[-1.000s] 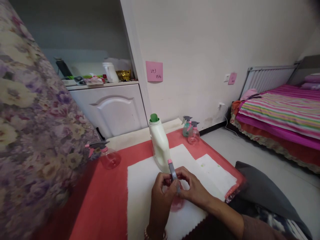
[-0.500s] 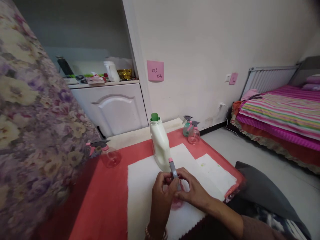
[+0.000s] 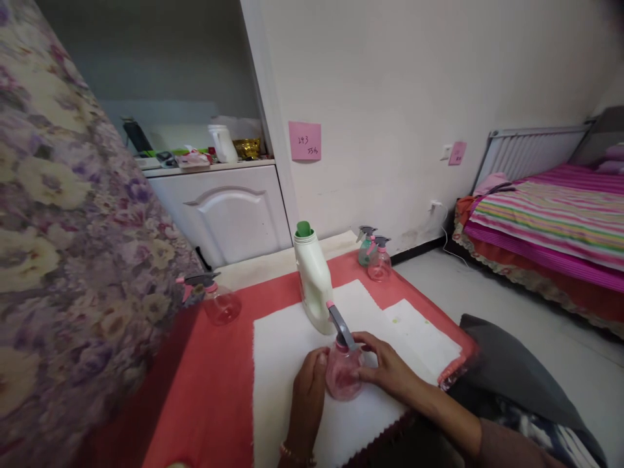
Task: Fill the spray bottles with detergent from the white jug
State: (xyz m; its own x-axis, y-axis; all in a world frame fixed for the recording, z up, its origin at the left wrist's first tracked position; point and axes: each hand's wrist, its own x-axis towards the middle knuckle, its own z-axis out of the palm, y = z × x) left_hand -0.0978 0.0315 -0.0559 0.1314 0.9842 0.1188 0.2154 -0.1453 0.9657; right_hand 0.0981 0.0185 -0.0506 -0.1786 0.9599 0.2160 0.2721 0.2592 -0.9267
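Observation:
A clear pink spray bottle (image 3: 345,376) with a grey spray head and pink nozzle stands upright on a white cloth (image 3: 273,370) in front of me. My left hand (image 3: 310,383) rests along the bottle's left side, its thumb and fingers curved against it. From the right, my right hand (image 3: 383,367) holds the bottle's body with thumb and fingers. Just behind it is a pale green jug-like bottle (image 3: 314,279), with a green insert (image 3: 303,229) in its open mouth.
Another pink spray bottle (image 3: 221,305) stands at the left on the red tabletop (image 3: 209,383). At the back right are a green spray bottle (image 3: 364,253) and a pink one (image 3: 380,265). A stained white sheet (image 3: 424,335) lies near the right edge. A floral curtain (image 3: 73,260) hangs at left.
Both hands have left the spray head and moved down to the sides of the bottle. The spray head and bottle body now show clearly. The view has shifted slightly.

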